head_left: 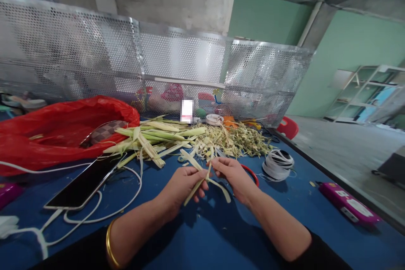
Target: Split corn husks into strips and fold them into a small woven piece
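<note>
Pale plant strips (192, 192), flat and leaf-like, cross each other between my two hands above the blue table. My left hand (186, 183) is closed, pinching the strips near where they cross. My right hand (232, 173) pinches one upright end of a strip between thumb and fingers. Another end curls down below my right hand. Just beyond lie a bundle of long green and pale leaf strips (161, 133) and a heap of dry plant scraps (234, 139). Red-handled scissors or a similar tool (252, 174) lie partly hidden behind my right hand.
A phone (82, 181) with white cables and a red plastic bag (66, 120) lie at the left. To the right are a spool of white string (277, 164) and a purple box (348, 204). A perforated metal screen (183, 59) stands along the back.
</note>
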Tool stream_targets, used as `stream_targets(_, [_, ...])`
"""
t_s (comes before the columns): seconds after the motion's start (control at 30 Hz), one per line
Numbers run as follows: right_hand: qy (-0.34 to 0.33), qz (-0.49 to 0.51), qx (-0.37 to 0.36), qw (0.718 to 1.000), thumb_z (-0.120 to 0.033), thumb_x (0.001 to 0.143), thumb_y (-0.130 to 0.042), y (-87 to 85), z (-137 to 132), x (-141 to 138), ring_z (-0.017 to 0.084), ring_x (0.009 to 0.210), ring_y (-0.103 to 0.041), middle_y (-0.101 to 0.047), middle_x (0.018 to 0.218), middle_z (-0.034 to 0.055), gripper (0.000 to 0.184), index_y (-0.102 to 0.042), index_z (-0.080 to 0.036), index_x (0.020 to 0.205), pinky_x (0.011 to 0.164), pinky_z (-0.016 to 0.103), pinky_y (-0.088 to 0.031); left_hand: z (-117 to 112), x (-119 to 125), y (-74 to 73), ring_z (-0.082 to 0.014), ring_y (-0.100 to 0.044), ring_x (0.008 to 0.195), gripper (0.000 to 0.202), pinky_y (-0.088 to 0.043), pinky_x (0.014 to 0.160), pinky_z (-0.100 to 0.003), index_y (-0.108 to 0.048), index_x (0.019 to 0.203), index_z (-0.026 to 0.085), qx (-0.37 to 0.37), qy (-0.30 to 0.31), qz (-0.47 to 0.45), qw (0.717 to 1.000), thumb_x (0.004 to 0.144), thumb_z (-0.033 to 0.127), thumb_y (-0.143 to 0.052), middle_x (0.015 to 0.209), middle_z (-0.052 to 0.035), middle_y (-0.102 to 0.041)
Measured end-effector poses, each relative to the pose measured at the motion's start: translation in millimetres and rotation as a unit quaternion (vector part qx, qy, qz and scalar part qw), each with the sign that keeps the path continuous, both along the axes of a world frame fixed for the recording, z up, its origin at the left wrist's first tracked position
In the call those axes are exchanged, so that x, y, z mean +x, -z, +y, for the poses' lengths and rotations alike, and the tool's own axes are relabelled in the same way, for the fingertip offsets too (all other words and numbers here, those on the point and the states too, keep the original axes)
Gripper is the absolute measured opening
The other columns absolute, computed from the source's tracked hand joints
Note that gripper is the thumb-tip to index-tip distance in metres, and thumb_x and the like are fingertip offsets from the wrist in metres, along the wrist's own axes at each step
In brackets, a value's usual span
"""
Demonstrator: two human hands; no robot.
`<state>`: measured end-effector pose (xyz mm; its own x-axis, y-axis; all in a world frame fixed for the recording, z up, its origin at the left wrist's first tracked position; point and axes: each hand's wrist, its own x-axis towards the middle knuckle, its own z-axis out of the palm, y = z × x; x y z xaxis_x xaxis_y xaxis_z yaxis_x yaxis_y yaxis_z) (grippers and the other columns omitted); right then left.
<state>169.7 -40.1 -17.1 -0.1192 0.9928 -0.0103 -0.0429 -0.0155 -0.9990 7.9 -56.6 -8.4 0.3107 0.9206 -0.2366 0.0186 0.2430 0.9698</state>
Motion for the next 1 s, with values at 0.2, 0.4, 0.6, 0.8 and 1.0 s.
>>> stream_targets(0.2, [-0.014, 0.015, 0.043, 0.999, -0.039, 0.069, -0.069, -1.8, -5.4, -5.1, 0.009, 0.051, -0.041, -0.049, 0.052, -0.0036, 0.031, -0.055, -0.016, 0.055, 0.056, 0.024, -0.034, -1.8, 2.0, 1.7, -0.0083, -0.051, 0.044, 0.033, -0.036, 0.042, -0.019, -0.069, 0.079, 0.011, -0.001, 0.026, 0.052, 0.998, 0.069, 0.043, -0.065, 0.055, -0.0005, -0.059])
stream_targets(0.4, [0.065, 0.008, 0.070, 0.995, -0.037, 0.068, -0.068, 1.8, -7.4, -13.9, 0.009, 0.049, -0.040, -0.046, 0.048, -0.0046, 0.030, -0.051, -0.018, 0.052, 0.054, 0.024, -0.033, -4.5, 2.3, -2.8, -0.0104, -0.052, 0.045, 0.032, -0.041, 0.046, -0.022, -0.069, 0.070, 0.010, 0.021, 0.051, 0.060, 0.997, 0.067, 0.042, -0.066, 0.052, -0.0019, -0.058])
stream_targets(0.6, [0.008, -0.105, 0.124, 0.987, -0.046, 0.080, -0.056, -4.2, -1.0, 1.9, 0.014, 0.063, -0.054, -0.059, 0.067, 0.0004, 0.030, -0.062, -0.017, 0.073, 0.062, 0.026, -0.041, 1.2, -2.2, -2.9, -0.0090, -0.051, 0.047, 0.040, -0.041, 0.046, -0.020, -0.068, 0.076, 0.011, -0.004, -0.030, -0.006, 1.000, 0.067, 0.049, -0.068, 0.056, -0.0016, -0.059])
stream_targets(0.8, [-0.061, -0.330, 0.235, 0.912, -0.031, 0.082, -0.059, -10.6, -7.6, 8.1, 0.012, 0.058, -0.047, -0.056, 0.062, -0.0029, 0.013, -0.062, -0.020, 0.076, 0.055, 0.023, -0.032, 7.7, -8.5, -3.0, -0.0077, -0.051, 0.048, 0.033, -0.038, 0.044, -0.018, -0.066, 0.081, 0.012, 0.018, -0.055, 0.000, 0.998, 0.062, 0.038, -0.074, 0.062, -0.0003, -0.060])
stream_targets(1.0, [-0.028, -0.401, 0.319, 0.858, -0.024, 0.087, -0.051, -13.5, -13.4, 3.3, 0.012, 0.057, -0.045, -0.052, 0.059, -0.0015, 0.028, -0.052, -0.019, 0.060, 0.055, 0.024, -0.029, 13.8, -7.6, 6.3, -0.0083, -0.049, 0.042, 0.028, -0.036, 0.041, -0.020, -0.062, 0.068, 0.012, 0.092, -0.028, 0.066, 0.993, 0.069, 0.039, -0.065, 0.052, 0.0005, -0.055])
